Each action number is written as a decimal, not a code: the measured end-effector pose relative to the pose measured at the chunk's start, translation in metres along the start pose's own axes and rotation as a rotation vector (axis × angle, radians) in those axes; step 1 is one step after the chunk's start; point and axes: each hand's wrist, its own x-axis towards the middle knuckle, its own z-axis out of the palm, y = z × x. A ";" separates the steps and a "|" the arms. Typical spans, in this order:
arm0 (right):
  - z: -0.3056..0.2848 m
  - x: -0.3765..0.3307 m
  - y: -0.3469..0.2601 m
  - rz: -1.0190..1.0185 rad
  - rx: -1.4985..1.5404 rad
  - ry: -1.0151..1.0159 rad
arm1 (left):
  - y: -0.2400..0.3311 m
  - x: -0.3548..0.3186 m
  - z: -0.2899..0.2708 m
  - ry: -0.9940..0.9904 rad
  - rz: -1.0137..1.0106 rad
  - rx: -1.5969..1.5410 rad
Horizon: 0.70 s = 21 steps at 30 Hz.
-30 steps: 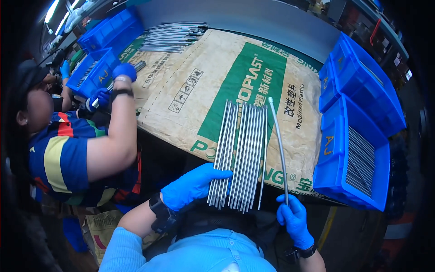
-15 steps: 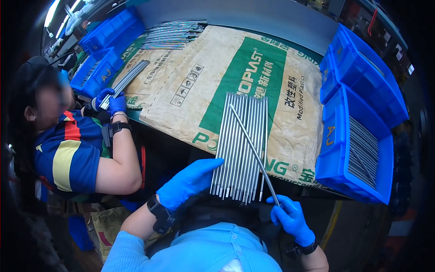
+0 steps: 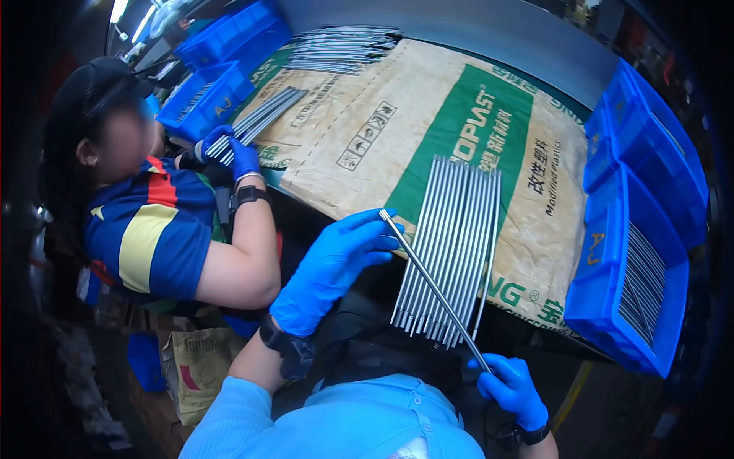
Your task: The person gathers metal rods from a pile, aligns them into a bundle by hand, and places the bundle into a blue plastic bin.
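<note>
The right hand (image 3: 514,389), gloved in blue, has its grip closed around the near end of a single rod (image 3: 436,287), which slants up and leftward across a row of rods (image 3: 453,237). The left hand (image 3: 332,264), also gloved in blue, has its fingers partly curled at that rod's pale far tip; whether its grip pinches the tip or only rests beside it, I cannot tell. Beneath, the row lies side by side on a printed paper sheet (image 3: 344,111), its near ends jutting past the sheet's near edge. To the right, a blue bin (image 3: 600,294) contains more rods, with another bin (image 3: 654,126) just behind it. At the left, a co-worker (image 3: 164,229) in a striped top holds a bundle of rods (image 3: 264,116) in blue gloves, near a smaller bin (image 3: 218,115). A loose pile of rods (image 3: 336,52) lies at the sheet's far left.
</note>
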 end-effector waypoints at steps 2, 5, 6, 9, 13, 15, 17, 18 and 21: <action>0.000 -0.004 0.004 0.010 -0.011 -0.017 | 0.000 -0.003 0.003 0.016 0.009 -0.004; 0.000 -0.007 0.008 0.011 0.022 0.010 | 0.001 -0.006 0.005 0.027 0.024 -0.011; 0.000 -0.008 0.009 0.010 0.020 0.009 | 0.002 -0.006 0.006 0.024 0.027 -0.008; -0.001 -0.010 0.011 0.065 0.047 0.006 | 0.002 -0.006 0.009 0.018 0.038 -0.005; 0.004 -0.007 0.004 0.093 0.102 0.042 | 0.004 -0.006 0.012 0.040 0.033 0.005; 0.004 -0.007 0.003 0.090 0.102 0.037 | 0.005 -0.007 0.011 0.044 0.033 0.008; 0.004 -0.007 0.003 0.093 0.105 0.038 | 0.004 -0.006 0.011 0.044 0.032 0.007; 0.004 -0.007 0.003 0.093 0.104 0.038 | 0.004 -0.006 0.012 0.041 0.030 0.002; 0.005 -0.006 0.000 0.083 0.067 0.047 | 0.004 -0.006 0.013 0.033 0.029 -0.006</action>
